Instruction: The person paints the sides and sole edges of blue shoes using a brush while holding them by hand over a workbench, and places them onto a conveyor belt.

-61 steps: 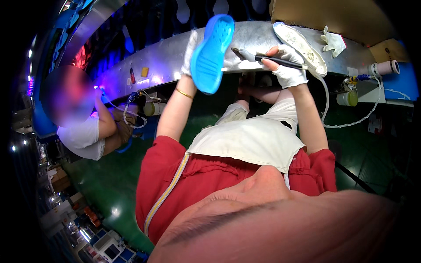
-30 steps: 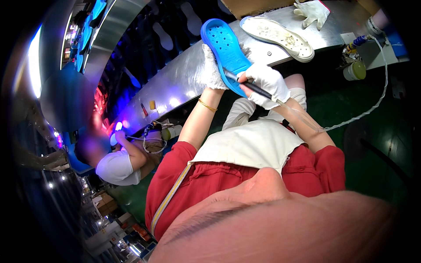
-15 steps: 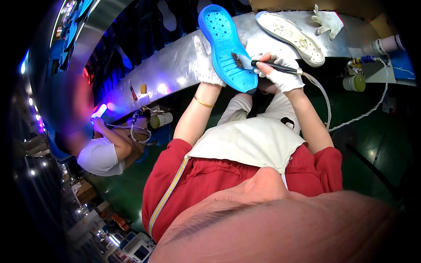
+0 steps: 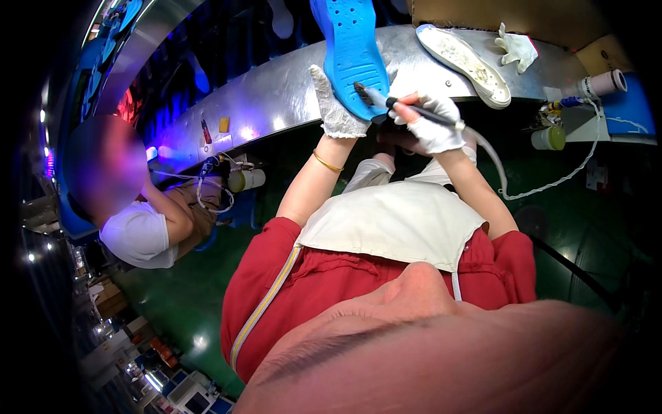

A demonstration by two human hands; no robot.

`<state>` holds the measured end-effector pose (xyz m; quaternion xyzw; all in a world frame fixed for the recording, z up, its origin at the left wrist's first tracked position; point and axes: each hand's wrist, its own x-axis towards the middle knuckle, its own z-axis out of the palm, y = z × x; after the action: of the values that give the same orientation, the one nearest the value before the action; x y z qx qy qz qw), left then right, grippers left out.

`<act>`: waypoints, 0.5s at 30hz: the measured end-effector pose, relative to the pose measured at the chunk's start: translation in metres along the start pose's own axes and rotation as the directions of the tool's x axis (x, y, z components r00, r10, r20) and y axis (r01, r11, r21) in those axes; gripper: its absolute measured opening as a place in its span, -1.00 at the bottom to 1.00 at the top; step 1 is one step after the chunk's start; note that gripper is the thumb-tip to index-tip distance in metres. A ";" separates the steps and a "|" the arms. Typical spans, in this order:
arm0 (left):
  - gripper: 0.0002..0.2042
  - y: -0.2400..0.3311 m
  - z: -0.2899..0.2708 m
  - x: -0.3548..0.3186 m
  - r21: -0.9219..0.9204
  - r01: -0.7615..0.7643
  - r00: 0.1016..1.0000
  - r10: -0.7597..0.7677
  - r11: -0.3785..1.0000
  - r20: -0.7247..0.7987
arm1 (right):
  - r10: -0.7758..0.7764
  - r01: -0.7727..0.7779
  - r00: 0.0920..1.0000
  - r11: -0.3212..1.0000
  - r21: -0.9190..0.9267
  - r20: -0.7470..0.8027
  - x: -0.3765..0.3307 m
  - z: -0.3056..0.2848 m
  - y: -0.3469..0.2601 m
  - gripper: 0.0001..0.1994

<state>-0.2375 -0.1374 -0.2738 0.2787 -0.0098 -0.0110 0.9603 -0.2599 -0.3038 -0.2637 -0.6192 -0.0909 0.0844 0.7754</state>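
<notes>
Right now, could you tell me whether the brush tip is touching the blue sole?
Touching. The head view shows the brush, held in the right hand, with its dark bristles pressed onto the blue sole, which the left hand holds from below.

Both arms reached up and away from the body toward the far side of the scene. The left hand (image 4: 336,110), in a white knitted work glove, was raised with its fingers closed in a grip, the wrist bent slightly back and ringed by a thin gold bangle. The bare left forearm ran up from a red sleeve. The right hand (image 4: 431,124), gloved alike, sat just to the right of the left one, fingers pinched together as around a pen, its bare forearm slanting up from the right.
</notes>
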 end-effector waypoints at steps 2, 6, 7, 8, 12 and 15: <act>-0.17 0.002 0.003 -0.001 0.042 -0.060 0.998 0.059 0.997 0.027 | -0.428 0.448 0.887 0.888 -0.100 0.171 -0.003 0.005 -0.001 -0.85; -0.21 0.010 0.004 -0.003 -0.105 -0.012 0.999 0.016 0.994 0.030 | 0.089 -0.107 0.975 0.991 0.080 0.202 -0.005 0.004 -0.003 -0.86; -0.23 0.012 0.004 -0.004 -0.040 -0.021 0.997 0.018 0.999 -0.076 | 0.190 -0.223 0.969 0.948 0.226 0.159 -0.003 0.003 -0.003 -0.87; -0.23 0.014 0.004 -0.004 0.020 -0.033 0.999 0.033 0.999 -0.004 | 0.009 -0.025 0.989 0.994 0.103 0.147 -0.001 -0.002 -0.005 -0.86; -0.26 0.019 0.004 0.000 -0.053 0.023 0.995 -0.018 0.998 0.100 | -0.048 0.070 0.949 0.996 -0.060 0.313 0.000 -0.009 -0.007 -0.90; -0.24 0.022 0.002 0.005 -0.032 0.072 0.996 -0.071 0.997 0.051 | 0.054 -0.068 0.961 0.997 0.042 0.272 0.002 -0.014 -0.009 -0.89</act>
<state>-0.2324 -0.1197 -0.2602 0.2623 -0.0237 -0.0525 0.9633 -0.2548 -0.3185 -0.2583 -0.5845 -0.1746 0.1944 0.7681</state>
